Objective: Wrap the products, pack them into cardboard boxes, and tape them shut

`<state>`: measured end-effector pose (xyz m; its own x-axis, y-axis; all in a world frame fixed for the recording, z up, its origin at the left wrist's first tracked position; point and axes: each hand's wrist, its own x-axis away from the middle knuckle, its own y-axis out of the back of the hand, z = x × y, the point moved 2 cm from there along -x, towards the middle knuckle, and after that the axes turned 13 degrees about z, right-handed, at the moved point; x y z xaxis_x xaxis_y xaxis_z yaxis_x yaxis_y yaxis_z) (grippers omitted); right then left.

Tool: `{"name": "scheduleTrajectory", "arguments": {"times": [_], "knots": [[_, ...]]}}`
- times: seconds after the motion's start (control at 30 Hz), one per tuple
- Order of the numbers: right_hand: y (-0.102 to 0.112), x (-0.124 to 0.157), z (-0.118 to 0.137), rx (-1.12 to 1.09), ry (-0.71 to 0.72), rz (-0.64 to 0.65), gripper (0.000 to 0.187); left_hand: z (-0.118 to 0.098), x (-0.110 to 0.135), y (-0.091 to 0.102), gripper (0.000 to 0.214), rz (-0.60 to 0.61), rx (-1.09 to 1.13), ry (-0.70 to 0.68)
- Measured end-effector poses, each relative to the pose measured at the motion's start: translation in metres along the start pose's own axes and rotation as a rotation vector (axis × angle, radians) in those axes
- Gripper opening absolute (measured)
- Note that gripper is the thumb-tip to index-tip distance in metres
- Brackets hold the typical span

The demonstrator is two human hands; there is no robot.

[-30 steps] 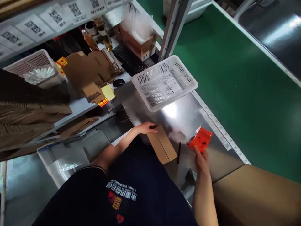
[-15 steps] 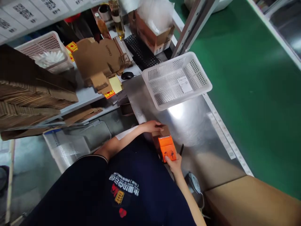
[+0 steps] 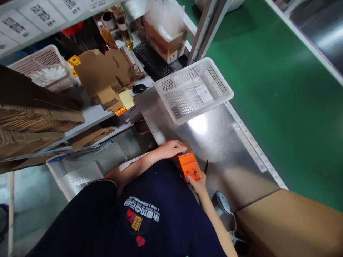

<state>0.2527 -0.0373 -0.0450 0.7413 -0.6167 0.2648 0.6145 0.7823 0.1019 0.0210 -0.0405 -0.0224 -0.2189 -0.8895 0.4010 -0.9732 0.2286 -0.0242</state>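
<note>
My right hand (image 3: 198, 183) is closed around an orange tape dispenser (image 3: 189, 165) with black marks on it, the thumb on its near end. The dispenser lies against a small brown cardboard box (image 3: 187, 144) that is mostly hidden under it and my left hand. My left hand (image 3: 173, 149) bends over the far end of this box, its fingertips close to the dispenser's front edge. Whether those fingertips touch the tape I cannot tell. Box and hands are close to my body, over the metal table (image 3: 214, 150).
A white perforated basket (image 3: 175, 119) with a paper slip stands beyond my hands. Left are flattened cartons (image 3: 99, 71), a mouse (image 3: 139, 88) and a keyboard (image 3: 152, 60). Right are a green surface (image 3: 268, 89), a large cardboard box (image 3: 289, 221) and a grey corded device (image 3: 223, 202).
My left hand has moved over the box end, its fingers now nearer the dispenser's front edge. My right hand still holds the dispenser. The whole view has shifted slightly.
</note>
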Motion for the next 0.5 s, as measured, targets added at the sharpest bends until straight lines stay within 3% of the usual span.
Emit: {"name": "scheduleTrajectory", "arguments": {"times": [0.17, 0.3, 0.4, 0.5], "knots": [[-0.001, 0.000, 0.002, -0.005, 0.002, -0.003, 0.040, 0.013, -0.015, 0.006, 0.045, 0.013, 0.125, 0.167], [-0.002, 0.000, 0.002, -0.006, 0.021, -0.016, 0.040, -0.011, 0.003, 0.010, 0.058, 0.031, 0.046, 0.063], [-0.002, 0.001, 0.001, -0.009, 0.039, -0.027, 0.040, -0.038, 0.028, 0.004, 0.046, 0.038, -0.216, -0.008], [-0.002, 0.001, 0.000, -0.018, 0.045, -0.031, 0.038, -0.046, 0.036, -0.002, 0.038, 0.008, -0.328, -0.005]]}}
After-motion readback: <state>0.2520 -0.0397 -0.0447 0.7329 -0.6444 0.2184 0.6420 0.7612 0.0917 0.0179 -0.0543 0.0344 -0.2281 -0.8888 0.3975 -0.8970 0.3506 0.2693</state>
